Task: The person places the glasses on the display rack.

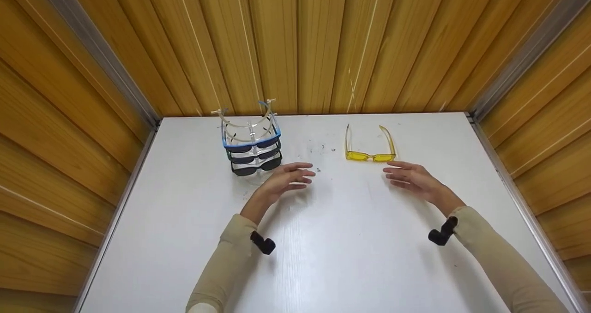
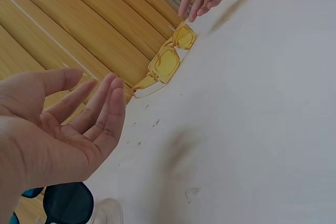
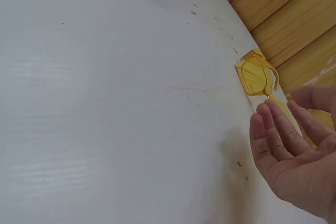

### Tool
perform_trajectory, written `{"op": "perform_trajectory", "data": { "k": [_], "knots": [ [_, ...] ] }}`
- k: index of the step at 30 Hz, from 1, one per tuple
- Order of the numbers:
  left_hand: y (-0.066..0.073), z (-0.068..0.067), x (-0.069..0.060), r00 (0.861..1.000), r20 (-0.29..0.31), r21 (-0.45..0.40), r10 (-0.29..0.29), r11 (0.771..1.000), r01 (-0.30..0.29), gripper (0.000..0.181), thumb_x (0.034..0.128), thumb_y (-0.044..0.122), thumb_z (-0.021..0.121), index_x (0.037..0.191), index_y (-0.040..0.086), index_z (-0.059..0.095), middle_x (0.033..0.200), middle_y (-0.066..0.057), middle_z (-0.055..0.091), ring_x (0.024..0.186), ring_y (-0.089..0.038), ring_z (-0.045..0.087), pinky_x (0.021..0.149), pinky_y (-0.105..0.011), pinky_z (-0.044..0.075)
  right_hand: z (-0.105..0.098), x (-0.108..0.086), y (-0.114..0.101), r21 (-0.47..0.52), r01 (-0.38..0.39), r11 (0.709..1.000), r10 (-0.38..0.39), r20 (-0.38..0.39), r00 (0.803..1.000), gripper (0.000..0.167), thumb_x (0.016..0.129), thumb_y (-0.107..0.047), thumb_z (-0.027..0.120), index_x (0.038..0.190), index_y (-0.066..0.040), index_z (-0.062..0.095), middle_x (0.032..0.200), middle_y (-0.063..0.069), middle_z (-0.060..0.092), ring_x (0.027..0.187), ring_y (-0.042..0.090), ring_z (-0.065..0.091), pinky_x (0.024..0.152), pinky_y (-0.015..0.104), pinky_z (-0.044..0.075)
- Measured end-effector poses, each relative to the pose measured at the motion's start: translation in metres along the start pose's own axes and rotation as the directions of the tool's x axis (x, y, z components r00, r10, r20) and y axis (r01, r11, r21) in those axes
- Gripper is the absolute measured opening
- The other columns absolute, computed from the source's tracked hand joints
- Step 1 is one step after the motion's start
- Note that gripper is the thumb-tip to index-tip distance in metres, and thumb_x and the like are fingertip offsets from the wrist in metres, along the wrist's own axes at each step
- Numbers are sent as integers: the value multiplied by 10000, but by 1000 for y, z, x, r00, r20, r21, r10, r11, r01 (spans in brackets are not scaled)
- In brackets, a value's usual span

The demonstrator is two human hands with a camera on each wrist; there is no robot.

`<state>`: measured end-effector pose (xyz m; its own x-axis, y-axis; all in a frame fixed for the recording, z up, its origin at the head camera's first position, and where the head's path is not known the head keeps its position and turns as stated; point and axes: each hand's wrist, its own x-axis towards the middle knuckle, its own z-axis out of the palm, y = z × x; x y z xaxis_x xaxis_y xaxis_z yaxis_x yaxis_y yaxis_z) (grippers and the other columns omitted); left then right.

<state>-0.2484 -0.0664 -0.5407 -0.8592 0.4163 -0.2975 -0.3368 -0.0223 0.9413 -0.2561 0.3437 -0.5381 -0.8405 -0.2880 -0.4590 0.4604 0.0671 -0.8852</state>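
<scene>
"On the far part of the smooth white desk [image 1: 341,248], right of centre: translucent yellow plastic glasses [image 1: 362,156]. Nearer to which hand?"

"To the right hand [image 1: 412,178]. Just beyond its fingertips and a little leftward; touching or not, hard to tell."

"And the long axis?"

"Left to right along the lens front, with temples pointing away, toward the brown wood-grained wall [image 1: 318,50]."

"Holding anything?"

"Nothing on the right: fingers loosely bent, slightly parted. Likewise on the left hand [image 1: 287,179]: relaxed, nothing held."

"And from there to the glasses?"

"Farther, rightward and away. Just beside the left fingers instead: a clear plastic stand [image 1: 252,129] with stacked dark-lensed sunglasses [image 1: 243,159]."
</scene>
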Motion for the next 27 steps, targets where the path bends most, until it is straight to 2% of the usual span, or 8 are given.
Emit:
{"op": "perform_trajectory", "data": {
  "k": [5, 12, 17, 21, 25, 27],
  "knots": [
    [5, 14, 18, 1000, 8, 4, -17, 1000, 17, 389, 1057, 118, 513, 1433, 26, 556, 1328, -155, 690, 1263, -360, 636, 1076, -411, 548, -14, 1, -1, -14, 8, 1000, -8, 6, 1000, 640, 1071, -169, 535, 1607, 3, 230, 1226, -111, 728, 1177, 69, 666, 1083, 268, 526],
    [18, 35, 48, 998, -5, 25, -55, 998, 55, 380, 1051, 118, 527, 1420, 47, 578, 1333, -155, 690, 1132, -228, 701, 1031, -355, 574, -41, 1, -3, -79, 6, 997, -7, -17, 1000, 646, 1084, -225, 517, 1611, 0, 218, 1224, -142, 717, 1155, 23, 662, 1064, 234, 528],
    [23, 45, 71, 996, -53, 1, -75, 997, 75, 414, 1038, 99, 544, 1448, 36, 551, 1330, -153, 689, 1118, -227, 699, 1046, -373, 567, -56, 4, -4, -59, -9, 998, 7, -25, 1000, 664, 1079, -244, 529, 1621, -30, 209, 1197, -162, 719, 1171, 33, 653, 1085, 237, 514],
    [25, 55, 88, 993, -99, -26, -66, 998, 64, 431, 1020, 131, 602, 1444, 62, 561, 1299, -115, 702, 1155, -239, 687, 1041, -367, 570, -67, 5, -4, -15, 0, 1000, -1, -38, 999, 659, 1085, -223, 512, 1625, -28, 188, 1192, -148, 723, 1189, 52, 646, 1079, 237, 518],
    [24, 63, 102, 988, -149, -61, -52, 997, 43, 455, 998, 122, 642, 1440, 52, 563, 1286, -128, 700, 1198, -289, 673, 1030, -371, 577, -73, 12, -2, 21, 14, 1000, -13, -55, 998, 636, 1083, -217, 514, 1621, -47, 223, 1244, -116, 717, 1212, 72, 642, 1086, 257, 520],
    [23, 68, 109, 984, -172, -75, -43, 997, 31, 457, 993, 112, 644, 1436, 37, 560, 1303, -156, 685, 1225, -323, 657, 1053, -401, 564, -72, 16, -3, 29, 19, 999, -17, -69, 997, 630, 1084, -211, 508, 1625, -62, 222, 1348, -78, 679, 1262, 81, 613, 1143, 279, 478]
  ]
}}
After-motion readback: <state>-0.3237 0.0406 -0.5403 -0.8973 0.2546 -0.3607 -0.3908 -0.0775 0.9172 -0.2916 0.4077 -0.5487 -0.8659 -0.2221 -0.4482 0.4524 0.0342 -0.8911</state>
